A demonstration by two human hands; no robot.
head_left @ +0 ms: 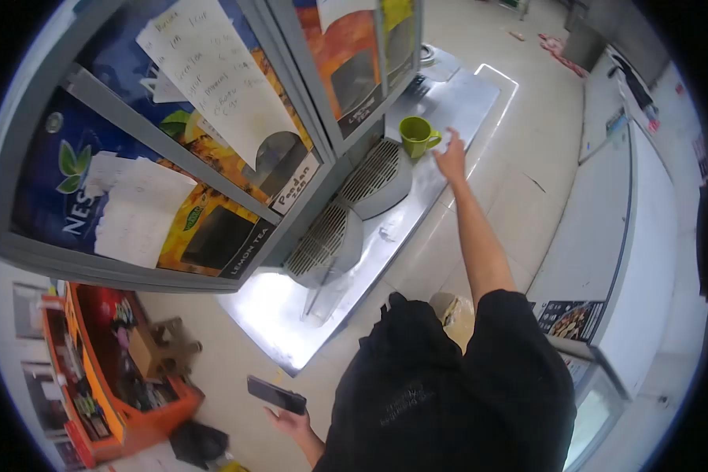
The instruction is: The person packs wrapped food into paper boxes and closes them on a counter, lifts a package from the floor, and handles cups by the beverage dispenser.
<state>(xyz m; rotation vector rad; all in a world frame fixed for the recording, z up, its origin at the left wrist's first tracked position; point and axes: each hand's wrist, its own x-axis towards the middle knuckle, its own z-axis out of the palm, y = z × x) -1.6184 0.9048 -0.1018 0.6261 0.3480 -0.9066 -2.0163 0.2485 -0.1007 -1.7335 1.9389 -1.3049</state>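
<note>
A green mug (417,137) stands upright near the far end of a shiny metal counter (283,330), beside a drink dispenser's drip tray. My right hand (451,157) is stretched out just beside the mug's handle, fingers partly extended and apart. A small gap seems to lie between them, though contact with the handle is hard to judge. Down at the lower left, my left hand (291,422) holds a dark smartphone (277,394) away from the counter.
The drink dispenser (153,274), with handwritten papers (212,75) on its front, stands along the counter. Two grated drip trays (376,179) jut out below it. A white chest freezer (582,236) is to the right. Orange shelving (94,370) stands at lower left.
</note>
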